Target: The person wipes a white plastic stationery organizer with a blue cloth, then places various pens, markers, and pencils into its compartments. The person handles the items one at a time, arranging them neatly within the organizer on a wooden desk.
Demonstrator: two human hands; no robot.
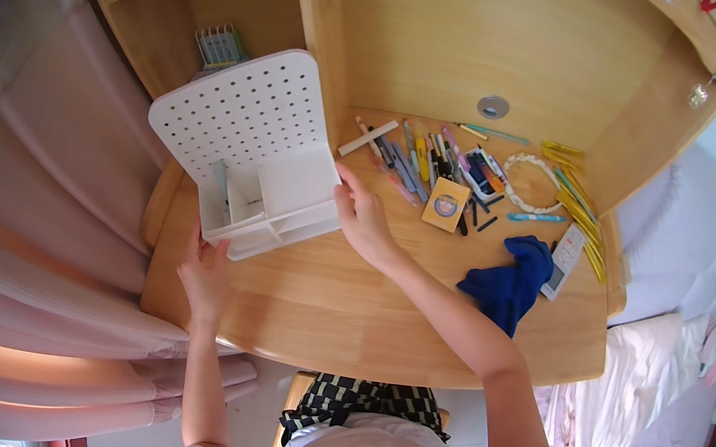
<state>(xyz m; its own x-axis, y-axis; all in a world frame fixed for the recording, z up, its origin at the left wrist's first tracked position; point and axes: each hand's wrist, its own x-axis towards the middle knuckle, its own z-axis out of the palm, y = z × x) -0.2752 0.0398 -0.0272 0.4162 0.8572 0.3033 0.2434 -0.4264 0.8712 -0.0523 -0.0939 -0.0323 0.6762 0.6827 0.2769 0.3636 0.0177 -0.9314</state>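
A white plastic desk organizer with a tall pegboard back stands tilted in view at the left of the wooden desk. My left hand grips its front left corner, fingers along the side and thumb on the front. On its right side, my right hand holds the edge near the foot of the pegboard. Inside the left compartment leans a pale blue-grey pen-like item; the other compartments I can see into hold nothing visible. Whether the organizer's base touches the desk, I cannot tell.
Many pens lie behind my right hand, near a small white tray and a yellow box. Farther right are a braided ring, gold strips, a blue cloth and a remote control. A pink curtain hangs left.
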